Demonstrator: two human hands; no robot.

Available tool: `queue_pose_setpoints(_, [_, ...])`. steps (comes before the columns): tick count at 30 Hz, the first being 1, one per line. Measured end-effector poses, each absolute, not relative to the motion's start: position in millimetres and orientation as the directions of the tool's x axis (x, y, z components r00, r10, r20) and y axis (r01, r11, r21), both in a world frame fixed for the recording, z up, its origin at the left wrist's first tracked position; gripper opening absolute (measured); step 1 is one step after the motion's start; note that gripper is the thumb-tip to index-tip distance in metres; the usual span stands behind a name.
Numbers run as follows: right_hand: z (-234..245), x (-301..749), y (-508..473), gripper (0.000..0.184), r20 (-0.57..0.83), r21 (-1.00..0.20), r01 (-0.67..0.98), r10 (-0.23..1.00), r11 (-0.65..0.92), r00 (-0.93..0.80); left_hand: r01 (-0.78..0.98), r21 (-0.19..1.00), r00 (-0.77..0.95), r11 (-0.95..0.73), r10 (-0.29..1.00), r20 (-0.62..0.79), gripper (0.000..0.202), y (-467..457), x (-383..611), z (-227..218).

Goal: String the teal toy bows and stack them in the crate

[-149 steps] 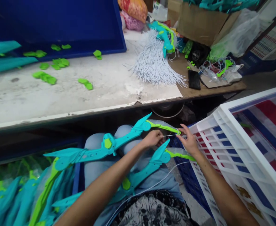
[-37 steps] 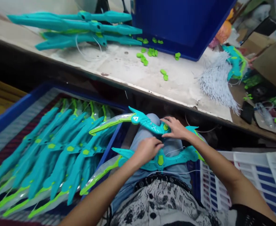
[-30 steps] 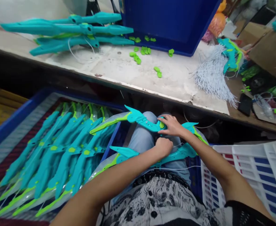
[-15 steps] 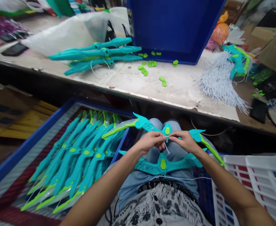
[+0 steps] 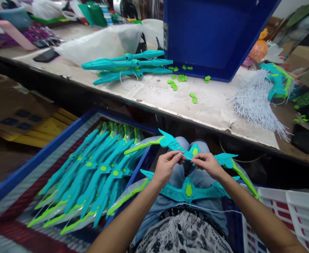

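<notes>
Over my knees lies a turquoise and lime-green toy bow (image 5: 170, 142). In front of its middle, a short white string (image 5: 186, 157) runs between my two hands. My left hand (image 5: 167, 164) pinches one end with thumb and forefinger. The string's other part is pinched in my right hand (image 5: 206, 163), just below the lime centre piece. Nearer my waist a second toy bow (image 5: 188, 191) rests across my lap, with a white string trailing from it to the right. My fingers partly cover the first bow's lower edge.
A blue crate (image 5: 83, 121) at left holds several finished-looking bows (image 5: 91, 172). More turquoise bows (image 5: 133, 63), lime pieces (image 5: 182, 78), a blue bin (image 5: 209, 38) and a bundle of white strings (image 5: 261, 102) are on the workbench (image 5: 154, 95). A white basket (image 5: 288, 211) stands at right.
My hands have moved slightly apart, with the string now stretched between them instead of its end hanging down. The whole view has shifted, with things appearing further right.
</notes>
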State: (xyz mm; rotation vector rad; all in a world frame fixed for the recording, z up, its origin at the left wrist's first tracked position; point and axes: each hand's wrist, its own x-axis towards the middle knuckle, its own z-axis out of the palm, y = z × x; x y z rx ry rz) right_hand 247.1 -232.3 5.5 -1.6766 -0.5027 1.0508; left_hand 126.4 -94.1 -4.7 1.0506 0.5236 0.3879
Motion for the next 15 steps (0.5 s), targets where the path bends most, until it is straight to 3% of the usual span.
queue_pose_setpoints(3, [2, 242, -226, 0.034, -0.441, -0.897, -0.212, 0.761, -0.387, 0.476, -0.106, 0.850, 0.777, 0.516, 0.576, -0.253, 0.022, -96, 124, -5])
queue_pose_setpoints(7, [0, 239, -223, 0.031, -0.469, -0.883, -0.280, 0.755, -0.378, 0.458, -0.093, 0.747, 0.791, 0.658, 0.505, -0.346, 0.036, -96, 117, -4])
queue_pose_setpoints(10, [-3, 238, -223, 0.031, -0.475, -0.879, -0.286, 0.759, -0.383, 0.445, -0.098, 0.763, 0.777, 0.639, 0.528, -0.342, 0.033, -94, 116, -6])
queue_pose_setpoints(13, [-9, 237, -212, 0.033, -0.456, -0.890, -0.221, 0.794, -0.400, 0.402, -0.086, 0.752, 0.735, 0.653, 0.551, -0.395, 0.037, -88, 115, -8])
queue_pose_setpoints(15, [-11, 238, -199, 0.034, -0.315, -0.939, -0.041, 0.803, -0.342, 0.506, -0.060, 0.735, 0.714, 0.675, 0.543, -0.441, 0.043, -87, 110, -6])
